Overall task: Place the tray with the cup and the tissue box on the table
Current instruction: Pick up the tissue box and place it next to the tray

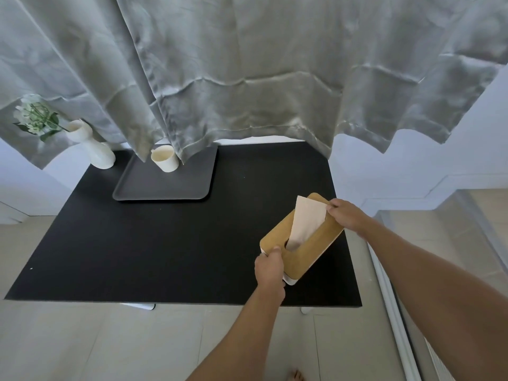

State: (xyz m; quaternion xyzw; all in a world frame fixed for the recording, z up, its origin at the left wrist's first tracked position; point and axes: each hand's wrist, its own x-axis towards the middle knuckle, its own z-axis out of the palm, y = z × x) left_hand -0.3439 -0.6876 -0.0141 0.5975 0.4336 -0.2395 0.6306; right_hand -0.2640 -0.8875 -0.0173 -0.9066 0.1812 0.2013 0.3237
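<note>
A tissue box with a wooden lid and white base sits over the right part of the black table, a beige tissue sticking up from its slot. My left hand grips its near corner, and my right hand grips its far corner. I cannot tell whether the box rests on the table or hangs just above it. A dark grey tray lies at the table's back left. A cream cup stands on its far part, partly behind the curtain's hem.
A grey curtain hangs over the table's far edge. A white vase with green and white flowers stands at the back left corner. Pale floor tiles lie in front, and a white rail runs along the right.
</note>
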